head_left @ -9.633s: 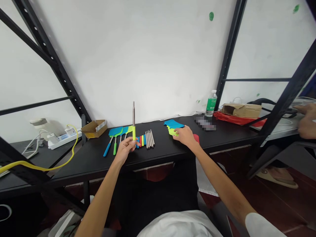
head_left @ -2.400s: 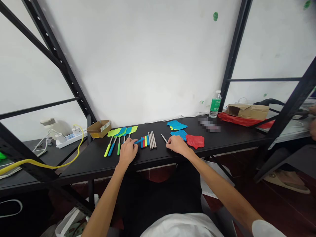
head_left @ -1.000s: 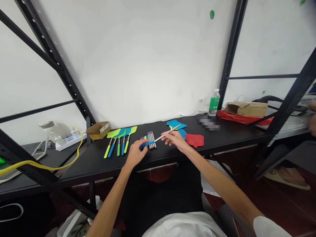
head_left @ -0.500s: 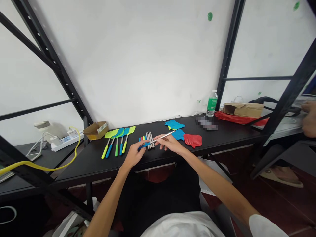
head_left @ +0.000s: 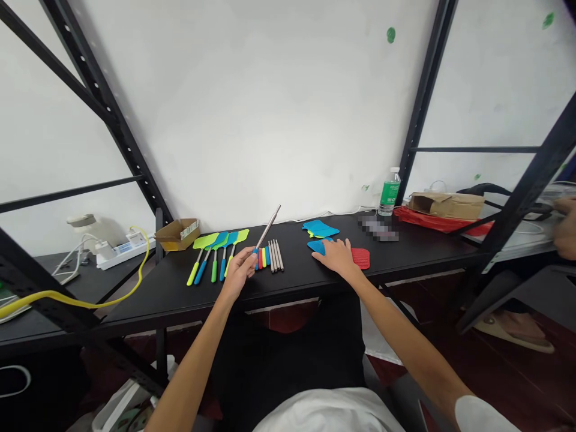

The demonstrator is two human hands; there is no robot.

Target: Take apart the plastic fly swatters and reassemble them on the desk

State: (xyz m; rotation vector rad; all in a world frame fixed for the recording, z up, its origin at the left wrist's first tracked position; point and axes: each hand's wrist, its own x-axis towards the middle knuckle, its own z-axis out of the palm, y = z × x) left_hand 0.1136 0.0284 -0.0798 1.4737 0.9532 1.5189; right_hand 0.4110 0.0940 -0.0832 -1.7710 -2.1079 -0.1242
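Observation:
My left hand (head_left: 240, 269) is wrapped round the blue grip of a fly swatter handle, and its bare metal rod (head_left: 269, 225) points up and to the right. No head is on the rod's tip. My right hand (head_left: 336, 257), fingers spread, lies over a blue swatter head (head_left: 316, 245) and beside a red swatter head (head_left: 361, 258); it partly hides both. Behind it are more blue swatter heads (head_left: 321, 228) with a yellow-green one under them. Several metal rods (head_left: 276, 255) and coloured grips (head_left: 264, 258) lie side by side between my hands.
Several whole fly swatters (head_left: 215, 264) lie in a row at the left, near a small open cardboard box (head_left: 177, 235). A water bottle (head_left: 389, 192) stands at the back right, by a red bag (head_left: 443, 223) with a cardboard piece on top. A yellow cable (head_left: 90, 304) crosses the left side.
My right hand has let go of the metal rod and moved right to the blue swatter head. My left hand has tilted the rod more upright.

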